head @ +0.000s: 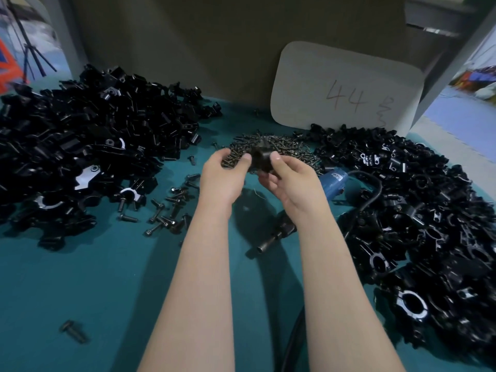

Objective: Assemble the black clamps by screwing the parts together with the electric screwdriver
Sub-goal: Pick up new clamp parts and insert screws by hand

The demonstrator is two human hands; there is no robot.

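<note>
With left hand (222, 178) and right hand (292, 186) pinching the black clamp (261, 158) over the screw pile (295, 151), best to line its holes up squarely before fetching the electric screwdriver (334, 181) beside that pile.

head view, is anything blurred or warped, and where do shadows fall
Head view: wide lens bends the edges; top left background is smeared; the small black clamp part pinched by left hand and right hand looks soft; arm shadows darken the teal table cover.

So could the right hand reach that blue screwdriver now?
Probably yes: the screwdriver lies on the table right beside the right hand, nothing on top. That hand pinches a clamp part, though, and would have to release it.
</note>
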